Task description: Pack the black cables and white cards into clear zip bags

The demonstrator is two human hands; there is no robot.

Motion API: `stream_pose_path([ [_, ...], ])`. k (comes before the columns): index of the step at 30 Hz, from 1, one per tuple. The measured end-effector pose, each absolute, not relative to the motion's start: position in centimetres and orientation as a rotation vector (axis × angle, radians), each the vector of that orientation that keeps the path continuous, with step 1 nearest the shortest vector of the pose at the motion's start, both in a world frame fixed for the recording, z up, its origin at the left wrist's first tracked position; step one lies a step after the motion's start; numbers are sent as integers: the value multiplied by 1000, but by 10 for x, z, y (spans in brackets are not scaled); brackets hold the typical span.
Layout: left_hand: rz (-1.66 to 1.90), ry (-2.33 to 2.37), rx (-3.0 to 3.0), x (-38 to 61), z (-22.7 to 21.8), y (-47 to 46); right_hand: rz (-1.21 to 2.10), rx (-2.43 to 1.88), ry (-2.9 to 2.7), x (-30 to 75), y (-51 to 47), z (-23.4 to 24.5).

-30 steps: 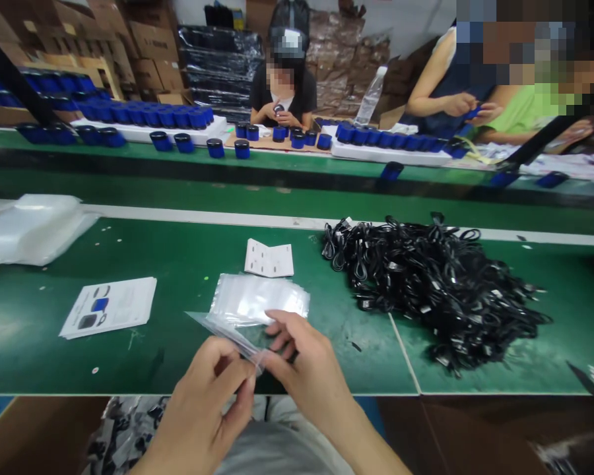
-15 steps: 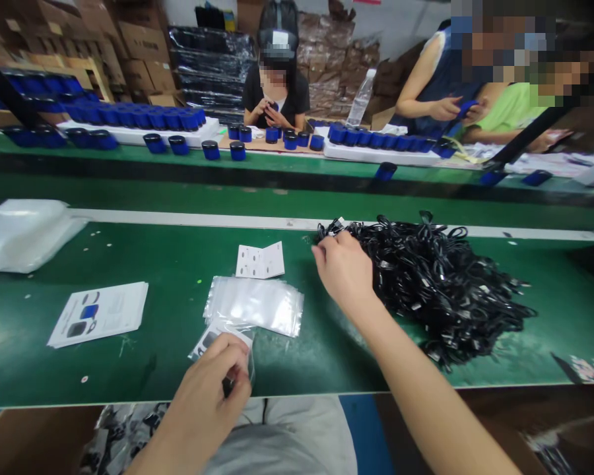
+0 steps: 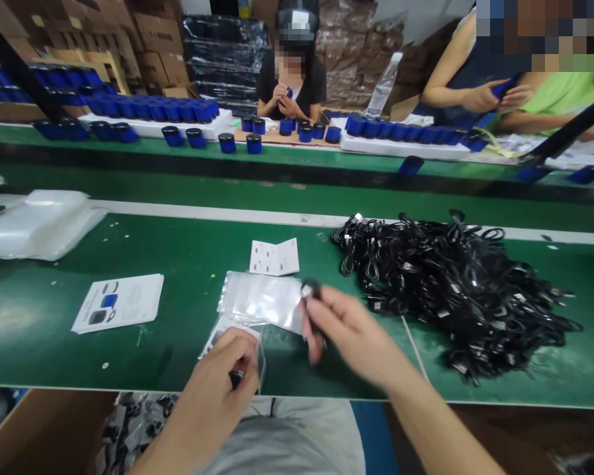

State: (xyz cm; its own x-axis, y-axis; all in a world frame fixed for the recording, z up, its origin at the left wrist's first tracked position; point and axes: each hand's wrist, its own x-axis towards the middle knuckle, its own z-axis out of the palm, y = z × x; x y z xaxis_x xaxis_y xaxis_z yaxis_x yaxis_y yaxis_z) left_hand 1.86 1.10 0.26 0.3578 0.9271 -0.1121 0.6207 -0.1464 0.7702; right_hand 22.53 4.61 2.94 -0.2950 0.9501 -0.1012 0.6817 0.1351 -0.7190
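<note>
Clear plastic bag (image 3: 222, 323), one, printed leaflet (image 3: 247, 334) inside: at the near edge of the green bench (image 3: 54, 363), under your left hand (image 3: 222, 373), whose thumb and fingers pinch it. Small black item (image 3: 236, 378), mostly hidden, between those fingers; kind cannot be told. Your right hand (image 3: 351, 330): closed on a black cable (image 3: 311, 290), blurred, held over the right end of the flat bag stack (image 3: 262, 297). Leaflet stack (image 3: 121, 303), printed with devices: to your left, well apart from both hands. Cable heap (image 3: 440, 290), black, coiled lengths, some metal plugs showing: to your right. Folded leaflet (image 3: 276, 256), one, opened in a shallow V: just beyond the bag stack. Larger clear plastic bags (image 3: 32, 224), piled: far left. Blue cylinders with black tops (image 3: 254, 143), many: along the far side. Co-worker (image 3: 292, 86), one, facing you, small object in hand. Plastic bottle (image 3: 385, 86), tilted: right of that person. Cartons (image 3: 163, 39), brown, stacked: background.
</note>
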Motion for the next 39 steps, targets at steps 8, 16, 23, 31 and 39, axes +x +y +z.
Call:
stream_pose_path([
  [8, 605, 1459, 1826, 13, 0, 3, 1252, -1383, -1940, 182, -9, 10],
  [16, 741, 1528, 1941, 18, 0, -13, 1719, -1044, -1790, 196, 8, 10],
  [23, 760, 1551, 1920, 22, 1, -18, 2051, -940, -1277, 193, 10, -3],
  [31, 783, 1500, 1855, 19, 4, -20, 1252, -1541, -1410, 175, 2, 0],
  [39, 843, 1410, 1905, 28, 12, -26, 1303, -1409, -1645, 173, 4, 1],
])
